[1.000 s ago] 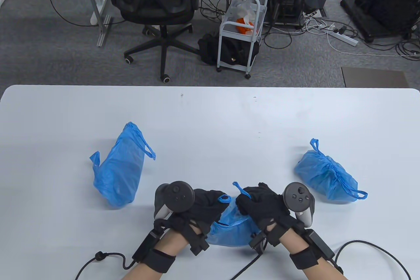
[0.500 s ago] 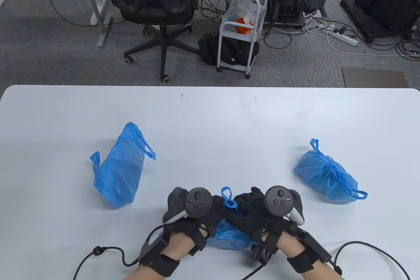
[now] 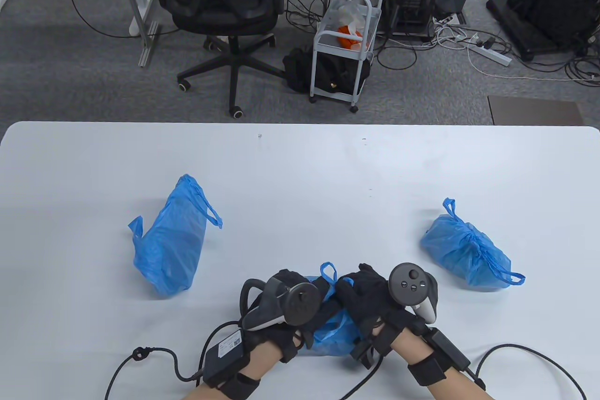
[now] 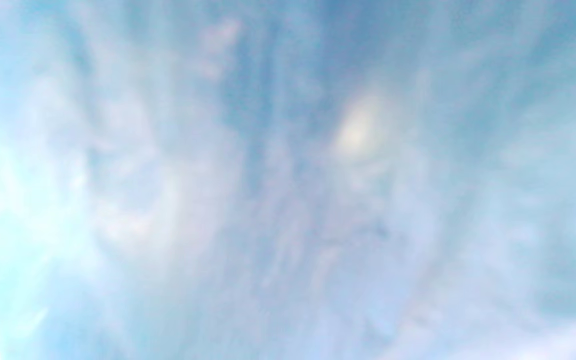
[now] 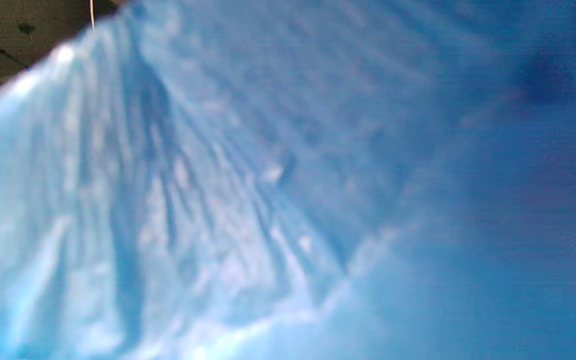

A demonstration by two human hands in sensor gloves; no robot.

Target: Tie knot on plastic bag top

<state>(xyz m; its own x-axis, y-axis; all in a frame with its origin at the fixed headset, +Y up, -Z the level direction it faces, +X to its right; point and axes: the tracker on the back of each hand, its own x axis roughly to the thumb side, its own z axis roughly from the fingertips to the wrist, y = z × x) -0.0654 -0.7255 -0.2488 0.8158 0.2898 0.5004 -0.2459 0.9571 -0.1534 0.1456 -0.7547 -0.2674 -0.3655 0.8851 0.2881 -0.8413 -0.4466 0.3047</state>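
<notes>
While gripped, bag (image 3: 335,332) between hands.

We count three crumpled blue thin-plastic carrier bags on the white table (image 3: 300,170): one open-topped at the left (image 3: 166,243), one with its top tied at the right (image 3: 464,247), and one at the near edge between the hands (image 3: 335,332), whose blue film also fills both wrist views. We count two hands in black sensor gloves, left (image 3: 286,299) and right (image 3: 365,292), and two dark grey controller-like trackers, one on each (image 3: 300,304) (image 3: 410,283). On the floor beyond we count one black swivel office chair (image 3: 220,1) and one white wheeled metal cart (image 3: 344,39).
</notes>
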